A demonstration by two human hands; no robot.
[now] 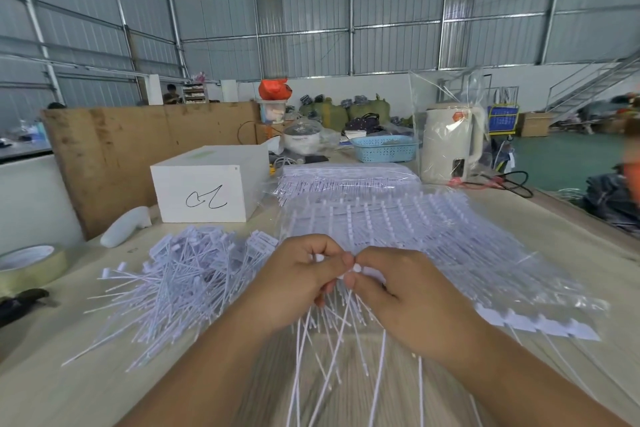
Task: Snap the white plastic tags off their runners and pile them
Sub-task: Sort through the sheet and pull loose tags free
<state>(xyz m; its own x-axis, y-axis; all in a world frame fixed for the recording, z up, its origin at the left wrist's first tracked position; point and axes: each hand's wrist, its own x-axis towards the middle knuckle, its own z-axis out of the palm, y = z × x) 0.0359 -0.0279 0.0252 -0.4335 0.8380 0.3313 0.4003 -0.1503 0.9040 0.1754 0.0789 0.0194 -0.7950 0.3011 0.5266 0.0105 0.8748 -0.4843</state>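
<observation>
Pinching tags [341, 308] | left hand [298, 282], right hand [398, 291] | fingertips meeting, fingers curled

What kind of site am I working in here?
Likely a warehouse or small factory floor: corrugated metal walls, a metal staircase, stacked green sacks, and a worktable covered in white plastic tags.

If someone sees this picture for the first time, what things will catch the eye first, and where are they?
First, the left hand and the right hand, meeting at the centre and pinching white tags whose thin tails hang toward the camera. Next, the big pile of loose tags on the table to the left, and the bagged sheets of tags on runners behind the hands.
</observation>
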